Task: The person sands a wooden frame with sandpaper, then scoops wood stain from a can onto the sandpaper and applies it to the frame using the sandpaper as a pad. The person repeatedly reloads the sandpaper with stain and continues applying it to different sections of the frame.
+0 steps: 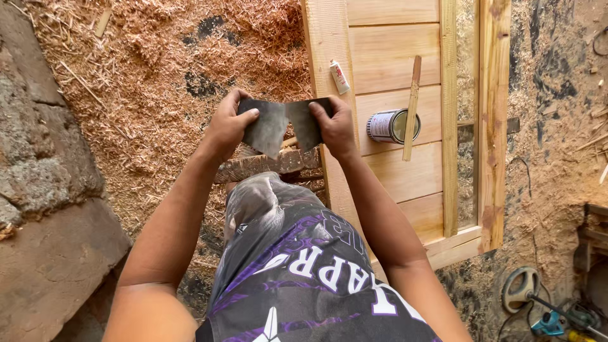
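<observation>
Tin: a small round tin point(392, 125) lies on its side on the wooden door panel point(396, 63), its open mouth turned toward 3 o'clock; what it holds cannot be told from this view.
Stick: a thin wooden stick point(411, 107) lies across the tin's mouth, running from 12 to 6 o'clock.
Tube: a small white tube point(339, 76) rests on the panel's left frame, at about 11 o'clock from the tin.
Sheet: a dark grey sheet of sandpaper point(284, 124) is held in the air above the sawdust-covered floor point(152, 82), just left of the panel's edge; it is creased down the middle, with its lower edge hanging in a point.
Left hand: the left hand point(227, 126) pinches the sheet's left end, thumb on top and fingers curled behind, the grip clenched on the paper.
Right hand: the right hand point(335, 128) clasps the sheet's right end the same way, thumb over the upper face.
Arms: both forearms reach forward from 6 o'clock and draw close together at the sheet.
Log: a rough wooden log point(266, 164) lies on the floor just beneath the hands.
Power tool: a tool with a round disc point(522, 288) lies on the floor at 5 o'clock, well apart.
</observation>
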